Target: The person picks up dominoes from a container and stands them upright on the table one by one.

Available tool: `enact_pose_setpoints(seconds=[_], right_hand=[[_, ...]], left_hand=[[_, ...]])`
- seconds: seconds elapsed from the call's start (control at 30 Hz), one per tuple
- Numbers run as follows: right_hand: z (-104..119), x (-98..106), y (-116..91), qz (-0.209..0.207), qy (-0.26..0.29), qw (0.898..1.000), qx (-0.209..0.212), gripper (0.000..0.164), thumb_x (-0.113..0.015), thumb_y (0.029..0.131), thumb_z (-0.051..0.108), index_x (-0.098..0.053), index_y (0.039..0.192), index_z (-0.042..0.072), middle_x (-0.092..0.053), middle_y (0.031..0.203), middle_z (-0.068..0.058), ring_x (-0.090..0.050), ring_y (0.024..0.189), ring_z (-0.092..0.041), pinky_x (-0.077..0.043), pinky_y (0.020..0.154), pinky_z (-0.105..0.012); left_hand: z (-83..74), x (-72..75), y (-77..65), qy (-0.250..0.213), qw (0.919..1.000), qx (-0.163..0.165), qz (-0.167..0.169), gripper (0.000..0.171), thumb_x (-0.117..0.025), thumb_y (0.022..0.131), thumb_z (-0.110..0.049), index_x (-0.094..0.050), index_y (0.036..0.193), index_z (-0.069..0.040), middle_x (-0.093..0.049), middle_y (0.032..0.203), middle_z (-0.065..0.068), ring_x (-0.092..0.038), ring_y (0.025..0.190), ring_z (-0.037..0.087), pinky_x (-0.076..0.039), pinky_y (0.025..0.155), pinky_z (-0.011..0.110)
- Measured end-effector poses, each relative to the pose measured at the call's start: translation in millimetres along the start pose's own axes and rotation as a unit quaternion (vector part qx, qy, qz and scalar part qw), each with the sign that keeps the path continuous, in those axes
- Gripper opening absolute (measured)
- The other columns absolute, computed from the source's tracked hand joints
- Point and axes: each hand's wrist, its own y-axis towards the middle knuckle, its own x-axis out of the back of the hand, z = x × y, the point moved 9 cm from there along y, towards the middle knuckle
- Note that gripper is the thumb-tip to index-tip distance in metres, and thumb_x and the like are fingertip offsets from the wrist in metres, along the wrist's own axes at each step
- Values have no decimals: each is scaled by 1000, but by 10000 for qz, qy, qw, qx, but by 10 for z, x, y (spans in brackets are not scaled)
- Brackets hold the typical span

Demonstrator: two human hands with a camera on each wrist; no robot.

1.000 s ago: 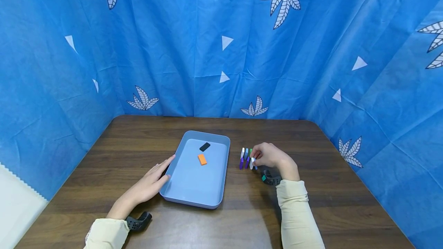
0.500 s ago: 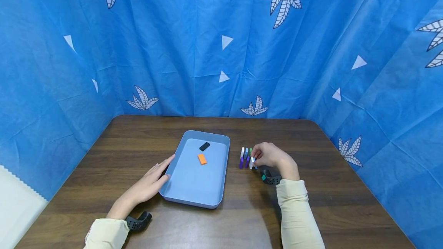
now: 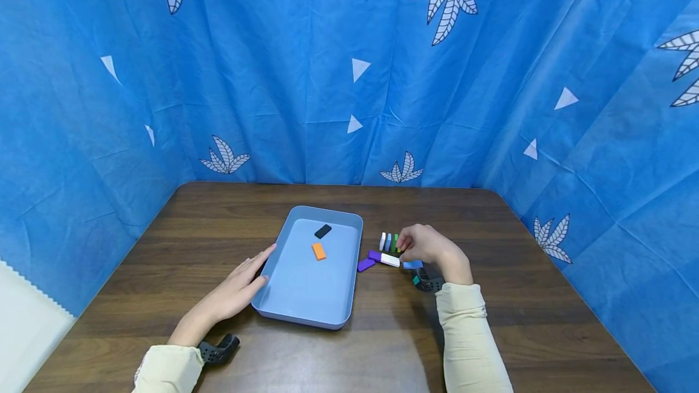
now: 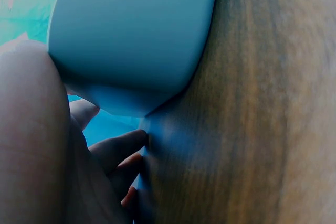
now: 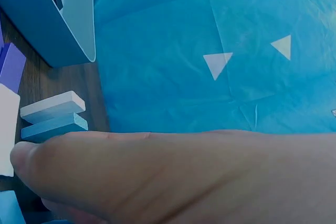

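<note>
My left hand (image 3: 232, 293) rests with extended fingers against the left side of a grey-blue tray (image 3: 322, 322). In the left wrist view its thumb and fingers lie along the tray wall (image 4: 131, 30). My right hand (image 3: 431, 247) is bent down beside small domino blocks, thumb (image 5: 31, 163) and fingertips low among them. I cannot tell whether it pinches one. A white domino (image 3: 382, 241), a blue one (image 3: 388, 242) and a green one (image 3: 395, 242) stand upright. Two purple dominoes (image 3: 366, 265), a white one (image 3: 390, 260) and a blue one (image 3: 412, 264) lie flat in front.
Inside the tray lie a black domino (image 3: 323, 231) and an orange one (image 3: 319, 251). The brown wooden table (image 3: 306, 362) is walled by a blue patterned curtain (image 3: 306, 77). Dark wrist cameras (image 3: 219, 349) hang under both wrists.
The front row of dominoes, upright before, has toppled leftward and lies flat, one purple block reaching the tray's right side. The back row still stands. Both hands have hardly moved.
</note>
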Motion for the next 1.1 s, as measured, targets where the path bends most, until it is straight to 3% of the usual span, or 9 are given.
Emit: enact_pose_setpoints(seconds=[0.27,0.57,0.9,1.1], right_hand=[[133,71,-26,-221,176,9990,351,16,-79,89,5,-74,105,3,-72,95,-2,-66,86,-16,-62,85,-38],[385,-78,-66,-369,-210,9907,1294,18,-77,92,8,-73,109,5,-75,98,-1,-70,89,-15,-62,78,-31],[210,-187,-211,-1036,-130,9814,1614,21,-75,94,10,-73,115,6,-75,106,-5,-70,88,-13,-63,80,-35],[264,-415,-232,-1366,-407,9682,2054,29,-75,95,16,-72,123,10,-73,117,-4,-69,105,-19,-60,91,-40]], left_hand=[[-19,-8,1,21,10000,-26,0,63,-46,109,-18,-21,167,-19,-26,169,15,-22,156,42,-13,124,66],[-32,-28,37,6,10000,15,53,63,-46,109,-18,-21,167,-19,-26,170,15,-22,156,41,-12,125,65],[-24,-8,32,73,10000,19,40,63,-46,109,-18,-21,167,-20,-26,170,14,-22,156,42,-13,125,65],[-17,-14,7,65,10000,39,40,63,-46,109,-19,-21,167,-20,-26,170,15,-22,156,42,-13,125,65]])
